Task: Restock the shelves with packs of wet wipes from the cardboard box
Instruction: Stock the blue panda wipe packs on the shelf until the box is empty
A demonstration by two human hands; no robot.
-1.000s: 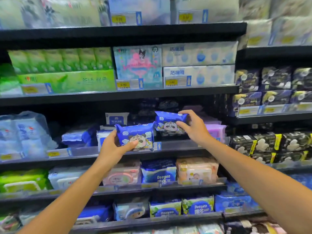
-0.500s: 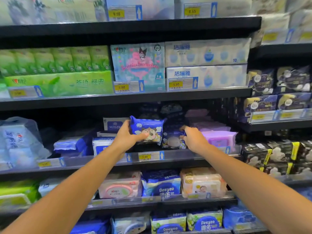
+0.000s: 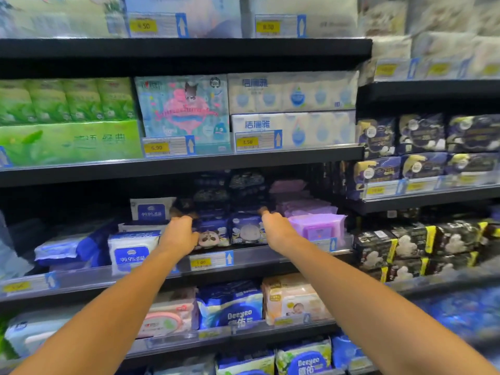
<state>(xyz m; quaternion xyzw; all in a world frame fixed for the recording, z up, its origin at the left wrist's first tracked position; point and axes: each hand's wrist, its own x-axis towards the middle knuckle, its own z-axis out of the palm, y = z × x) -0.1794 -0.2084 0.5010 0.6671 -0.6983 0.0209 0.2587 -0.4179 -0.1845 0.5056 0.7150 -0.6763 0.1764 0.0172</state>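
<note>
Both arms reach forward to the middle shelf [image 3: 243, 262] of a shop display, where two small blue wet-wipe packs stand side by side at the front edge. The left hand [image 3: 178, 235] is against the left end of the panda-print pack [image 3: 212, 234], its fingers curled over the top left corner; the grip looks closed on that pack, though the fingertips are hidden behind it. The right hand [image 3: 277, 231] sits at the right side of the second blue pack [image 3: 247, 230], between it and the purple pack [image 3: 318, 226] just beside; its fingers point into the shelf and are lost in shadow, so I cannot tell whether that grip is clenched on the pack or merely touching it. Both blue packs rest on the shelf, upright, faces outward, with darker packs stacked behind them. To the left of the left hand stand white and blue 99.9% wipes [image 3: 132, 251], one more upright farther back. A yellow price tag [image 3: 200, 262] sits on the shelf rail below the panda-print pack. The shelf above carries green tissue packs [image 3: 67, 120] and white tissue bundles [image 3: 293, 112]; the shelf below holds Deeyeo wipes [image 3: 232, 309].
</note>
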